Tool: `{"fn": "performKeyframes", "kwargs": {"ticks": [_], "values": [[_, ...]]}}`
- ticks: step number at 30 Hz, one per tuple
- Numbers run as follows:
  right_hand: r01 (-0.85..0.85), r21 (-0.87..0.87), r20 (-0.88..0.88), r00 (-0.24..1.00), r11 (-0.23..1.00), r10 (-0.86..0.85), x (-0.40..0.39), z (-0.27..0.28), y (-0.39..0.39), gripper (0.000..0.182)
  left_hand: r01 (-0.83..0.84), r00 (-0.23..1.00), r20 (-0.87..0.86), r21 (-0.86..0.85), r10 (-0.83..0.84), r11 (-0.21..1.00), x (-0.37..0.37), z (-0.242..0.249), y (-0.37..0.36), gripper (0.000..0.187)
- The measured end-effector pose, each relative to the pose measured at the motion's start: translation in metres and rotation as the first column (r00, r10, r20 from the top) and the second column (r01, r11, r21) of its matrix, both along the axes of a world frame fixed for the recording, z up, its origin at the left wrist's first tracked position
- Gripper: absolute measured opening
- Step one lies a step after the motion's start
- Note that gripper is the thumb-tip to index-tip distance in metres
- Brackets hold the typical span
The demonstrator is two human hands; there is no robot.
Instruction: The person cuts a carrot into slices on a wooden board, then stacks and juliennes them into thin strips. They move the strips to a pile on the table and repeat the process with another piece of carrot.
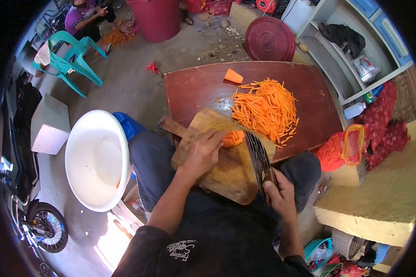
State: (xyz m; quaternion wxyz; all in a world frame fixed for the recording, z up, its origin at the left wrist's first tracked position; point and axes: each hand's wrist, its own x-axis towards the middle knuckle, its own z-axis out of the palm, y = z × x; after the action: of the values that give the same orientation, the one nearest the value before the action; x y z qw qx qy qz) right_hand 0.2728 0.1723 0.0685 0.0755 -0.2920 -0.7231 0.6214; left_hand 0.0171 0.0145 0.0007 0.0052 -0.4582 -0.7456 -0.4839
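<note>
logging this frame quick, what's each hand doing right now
Left hand: resting over the carrot pieces on the cutting board, fingers curled.
Right hand: closed around the handle of the knife.

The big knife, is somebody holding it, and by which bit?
Yes, the right hand holds the knife by its handle, not by the blade. The left hand is at the carrot pieces.
</note>
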Motion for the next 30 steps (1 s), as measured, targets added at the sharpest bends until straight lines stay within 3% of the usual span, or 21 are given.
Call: {"fn": "performKeyframes", "kwargs": {"ticks": [4, 7, 10, 13, 16, 22, 25, 30], "values": [[0.038, -0.061, 0.022, 0.999, 0.997, -0.037, 0.019, -0.018, -0.005, 0.04, 0.073, 0.991, 0.12, -0.085, -0.063, 0.994, -0.002, 0.014, 0.004, 0.052], [0.029, -0.043, -0.023, 0.999, 0.999, -0.03, 0.024, -0.025, -0.008, 0.041, 0.117, 0.993, 0.003, -0.18, -0.118, 0.977, -0.007, 0.017, 0.015, 0.055], [0.033, -0.056, -0.015, 0.999, 0.998, -0.033, 0.024, -0.026, -0.007, 0.04, 0.082, 0.984, -0.144, -0.138, -0.102, 0.987, -0.011, 0.007, 0.023, 0.056], [0.026, -0.026, -0.04, 0.999, 0.999, -0.027, 0.023, -0.03, -0.007, 0.04, 0.115, 0.993, -0.003, -0.164, -0.117, 0.98, -0.014, 0.004, 0.025, 0.054], [-0.019, 0.032, -0.051, 0.999, 0.999, 0.02, 0.023, -0.026, -0.009, 0.038, 0.02, 0.999, 0.053, -0.161, -0.012, 0.987, 0.0, -0.003, 0.016, 0.054], [-0.135, -0.031, 0.043, 0.99, 0.99, 0.136, 0.026, -0.001, -0.009, 0.037, -0.137, 0.892, 0.403, -0.192, 0.205, 0.972, 0.036, 0.01, -0.009, 0.056], [-0.19, 0.052, 0.0, 0.982, 0.98, 0.19, 0.022, -0.001, -0.008, 0.037, -0.205, 0.97, 0.078, -0.23, 0.228, 0.951, 0.042, 0.006, -0.02, 0.065], [-0.237, 0.177, -0.042, 0.968, 0.955, 0.248, 0.008, 0.002, -0.008, 0.031, -0.189, 0.982, -0.011, -0.155, 0.19, 0.97, 0.044, 0.019, -0.037, 0.079]]}}
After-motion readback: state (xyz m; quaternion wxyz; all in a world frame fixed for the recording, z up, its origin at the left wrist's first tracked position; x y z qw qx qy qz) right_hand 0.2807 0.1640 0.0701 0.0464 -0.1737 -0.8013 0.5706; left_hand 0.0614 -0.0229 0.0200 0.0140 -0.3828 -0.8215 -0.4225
